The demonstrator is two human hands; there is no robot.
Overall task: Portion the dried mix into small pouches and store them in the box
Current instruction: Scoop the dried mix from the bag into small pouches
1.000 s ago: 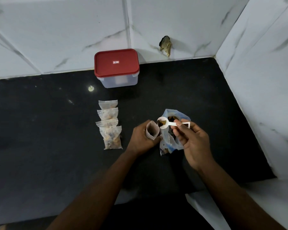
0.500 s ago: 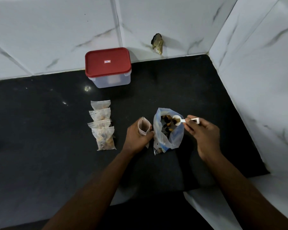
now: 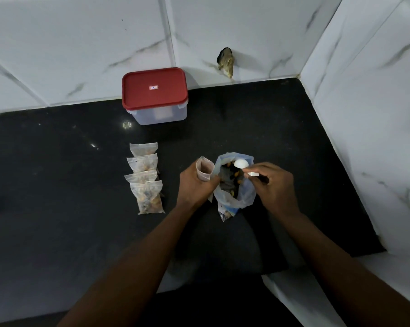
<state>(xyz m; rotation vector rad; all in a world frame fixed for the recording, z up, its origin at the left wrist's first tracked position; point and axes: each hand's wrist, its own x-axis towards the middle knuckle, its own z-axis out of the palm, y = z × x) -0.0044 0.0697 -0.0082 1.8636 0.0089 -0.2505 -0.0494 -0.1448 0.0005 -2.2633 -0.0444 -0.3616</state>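
Head view, left hand (image 3: 195,185): grips small clear pouch (image 3: 204,169).
Right hand (image 3: 274,185): pinches white plastic scoop (image 3: 241,164) over clear mix bag (image 3: 245,197).
Risk: spilling toward 9 o'clock; narrow pouch mouth.

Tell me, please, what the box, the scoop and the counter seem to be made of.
The box is likely plastic: a cloudy see-through body under a matte red lid. The scoop is probably white plastic, smooth and opaque. The counter looks like polished black stone, as it mirrors small light spots; laminate is possible.
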